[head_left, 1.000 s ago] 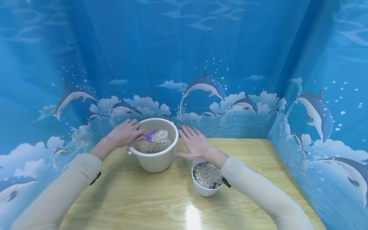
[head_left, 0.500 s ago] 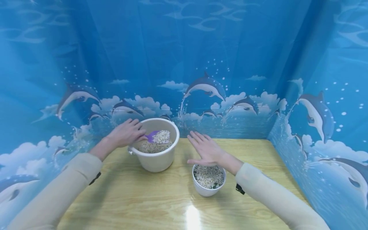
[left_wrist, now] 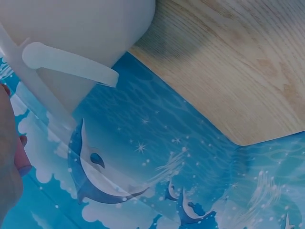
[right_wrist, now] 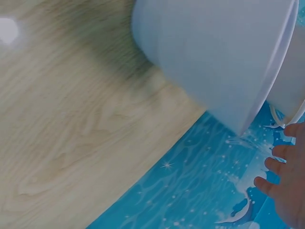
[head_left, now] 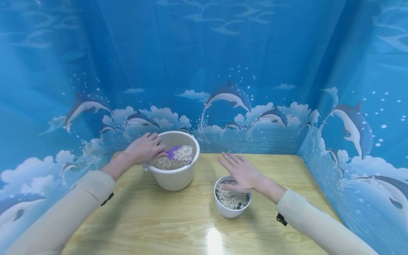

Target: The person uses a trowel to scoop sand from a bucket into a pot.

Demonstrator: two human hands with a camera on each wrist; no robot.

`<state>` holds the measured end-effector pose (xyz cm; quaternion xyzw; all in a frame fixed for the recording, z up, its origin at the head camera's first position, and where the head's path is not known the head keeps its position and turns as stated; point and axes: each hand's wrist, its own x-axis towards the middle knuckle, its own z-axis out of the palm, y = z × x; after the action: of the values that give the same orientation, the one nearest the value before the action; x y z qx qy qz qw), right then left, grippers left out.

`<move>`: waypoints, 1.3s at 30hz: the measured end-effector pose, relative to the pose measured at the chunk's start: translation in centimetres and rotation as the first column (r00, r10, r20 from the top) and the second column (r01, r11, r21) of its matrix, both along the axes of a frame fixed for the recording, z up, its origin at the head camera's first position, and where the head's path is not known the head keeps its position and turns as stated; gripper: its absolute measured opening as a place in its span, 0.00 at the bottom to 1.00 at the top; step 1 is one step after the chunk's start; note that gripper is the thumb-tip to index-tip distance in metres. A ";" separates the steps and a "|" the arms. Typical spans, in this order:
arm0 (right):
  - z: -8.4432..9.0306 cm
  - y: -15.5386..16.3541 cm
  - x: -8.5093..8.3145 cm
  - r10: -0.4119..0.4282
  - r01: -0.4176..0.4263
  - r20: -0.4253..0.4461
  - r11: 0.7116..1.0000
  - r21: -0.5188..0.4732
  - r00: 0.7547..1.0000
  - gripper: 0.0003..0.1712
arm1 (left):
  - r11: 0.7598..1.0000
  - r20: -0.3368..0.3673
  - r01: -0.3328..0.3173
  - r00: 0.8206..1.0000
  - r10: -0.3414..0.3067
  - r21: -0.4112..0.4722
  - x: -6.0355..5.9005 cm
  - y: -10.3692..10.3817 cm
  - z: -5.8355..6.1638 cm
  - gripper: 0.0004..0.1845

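While the left hand (head_left: 144, 150) curls its fingers round the handle of a purple scoop (head_left: 173, 152) at the near-left rim of the bucket (head_left: 173, 179), the scoop's blade sits inside the bucket, heaped with pale grain (head_left: 183, 153) above the grain lying in the bucket's bottom. The right hand (head_left: 243, 173) hovers flat, fingers straight and slightly spread, over the far rim of the bowl (head_left: 230, 210), which is nearly full of the same grain. Whether the palm touches the rim cannot be told. Bucket and bowl stand near each other but apart on the wooden table (head_left: 165, 219), the bucket at the back left, the bowl nearer and to the right. A blue dolphin-printed curtain (head_left: 229, 71) encloses the table on three sides.
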<state>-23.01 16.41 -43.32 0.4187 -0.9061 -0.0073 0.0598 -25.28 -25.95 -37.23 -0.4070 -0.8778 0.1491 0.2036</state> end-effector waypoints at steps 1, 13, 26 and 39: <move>-0.1 0.3 0.2 -0.001 0.001 -0.004 1.000 -0.005 1.000 0.60 | 1.000 0.000 -0.001 1.000 0.001 -0.001 0.1 0.1 0.1 0.16; -1.6 3.8 1.6 -0.020 0.019 -0.046 0.999 -0.031 0.999 0.59 | 1.000 -0.004 -0.022 1.000 0.022 -0.010 0.8 1.2 0.6 0.18; -3.0 5.9 2.9 -0.065 0.064 -0.029 0.997 -0.046 0.997 0.60 | 0.999 -0.037 0.043 0.998 -0.043 0.000 1.4 2.6 0.7 0.17; -3.8 6.5 3.8 -0.031 0.025 -0.087 0.997 -0.066 0.996 0.62 | 0.996 -0.032 0.086 0.996 -0.087 -0.010 2.0 5.2 0.1 0.17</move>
<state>-19.19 22.94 -47.14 0.4032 -0.9081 0.0030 0.1131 -23.25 -20.77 -37.11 -0.4430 -0.8553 0.1505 0.2224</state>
